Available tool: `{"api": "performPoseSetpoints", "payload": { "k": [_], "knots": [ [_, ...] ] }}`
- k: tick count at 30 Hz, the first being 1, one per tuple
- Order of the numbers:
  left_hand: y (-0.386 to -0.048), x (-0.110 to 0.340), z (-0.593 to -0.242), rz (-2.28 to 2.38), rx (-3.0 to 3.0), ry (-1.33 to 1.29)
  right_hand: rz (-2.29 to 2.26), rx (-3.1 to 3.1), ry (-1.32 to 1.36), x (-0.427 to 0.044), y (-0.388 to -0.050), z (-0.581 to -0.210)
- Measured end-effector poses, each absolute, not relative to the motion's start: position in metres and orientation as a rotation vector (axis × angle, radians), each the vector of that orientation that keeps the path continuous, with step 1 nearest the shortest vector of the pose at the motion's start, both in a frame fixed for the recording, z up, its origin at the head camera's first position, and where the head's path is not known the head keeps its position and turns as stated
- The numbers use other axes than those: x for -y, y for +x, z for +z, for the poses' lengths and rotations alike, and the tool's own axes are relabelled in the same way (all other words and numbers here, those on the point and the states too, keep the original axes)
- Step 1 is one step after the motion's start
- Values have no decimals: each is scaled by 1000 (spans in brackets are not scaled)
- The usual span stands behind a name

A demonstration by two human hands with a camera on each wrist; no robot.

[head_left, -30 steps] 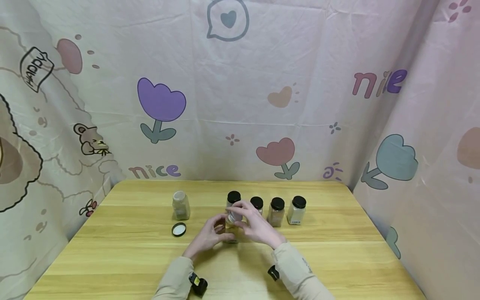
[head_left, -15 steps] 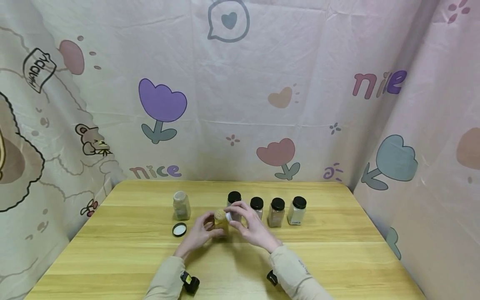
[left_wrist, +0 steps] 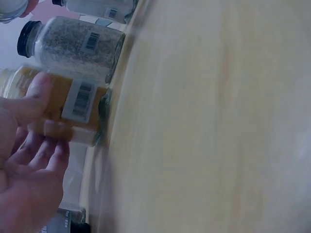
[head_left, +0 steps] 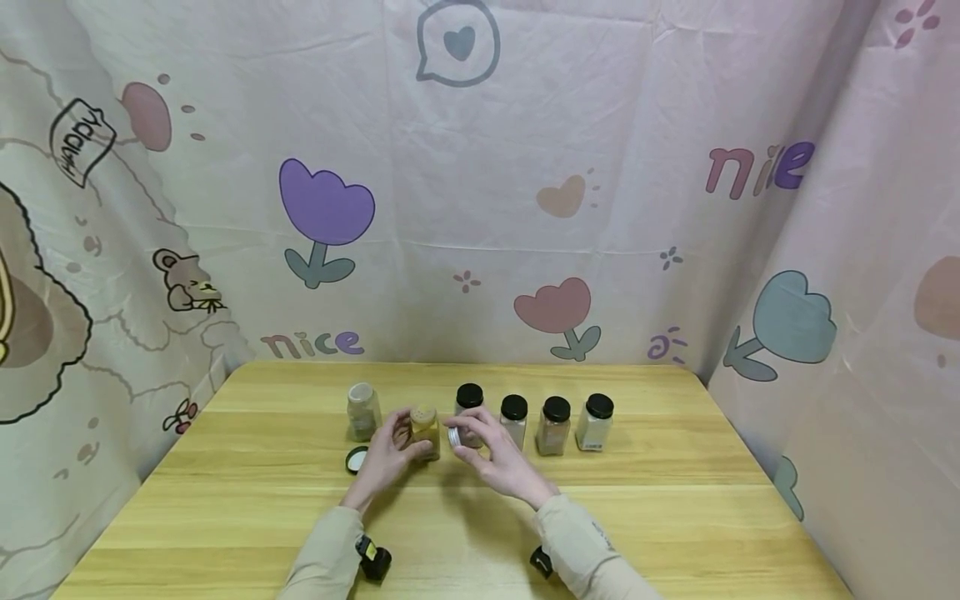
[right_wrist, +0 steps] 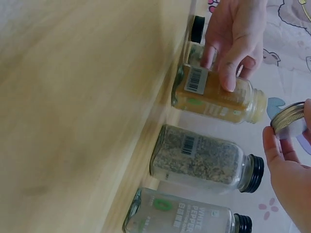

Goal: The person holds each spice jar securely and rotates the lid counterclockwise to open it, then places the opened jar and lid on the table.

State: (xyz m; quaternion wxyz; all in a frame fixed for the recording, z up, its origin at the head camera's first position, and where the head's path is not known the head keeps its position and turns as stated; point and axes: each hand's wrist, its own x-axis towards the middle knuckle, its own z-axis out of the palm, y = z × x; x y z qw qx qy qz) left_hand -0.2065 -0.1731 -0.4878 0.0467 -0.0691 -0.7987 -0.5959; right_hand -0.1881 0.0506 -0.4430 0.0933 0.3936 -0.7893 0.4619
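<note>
My left hand (head_left: 384, 463) grips a glass spice jar (head_left: 426, 432) of yellow-brown powder, thumb on one side and fingers round the other. The jar is upright, its perforated shaker top bare; whether its base touches the table I cannot tell. To its right, my right hand (head_left: 504, 460) pinches a round lid (right_wrist: 287, 119) with a silvery threaded rim between thumb and fingers, held in the air apart from the jar. Behind the left hand stands a second lidless jar (head_left: 363, 414), and a black lid with a white inside (head_left: 356, 458) lies partly hidden beside that hand.
Several black-capped spice jars stand in a row to the right: one with coarse grey flakes (right_wrist: 197, 158), a white pepper jar (right_wrist: 180, 213), a brownish one (head_left: 553, 429) and a pale one (head_left: 595, 425). A printed curtain (head_left: 450, 317) borders the wooden table (head_left: 645, 517).
The lid has come off the yellow-brown jar, exposing its shaker top. My left hand has carried that jar left and farther back; the right hand stays nearly in place, holding the lid.
</note>
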Motion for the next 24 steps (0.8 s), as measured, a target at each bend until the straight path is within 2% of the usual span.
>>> {"api": "performPoseSetpoints", "payload": {
  "k": [10, 24],
  "knots": [
    [-213, 178, -486, -1724, 2409, -185, 1590, 2378, 1153, -42, -188, -446],
    [-219, 179, -483, -1547, 2478, -192, 1698, 2490, 1003, -31, -189, -448]
  ]
}}
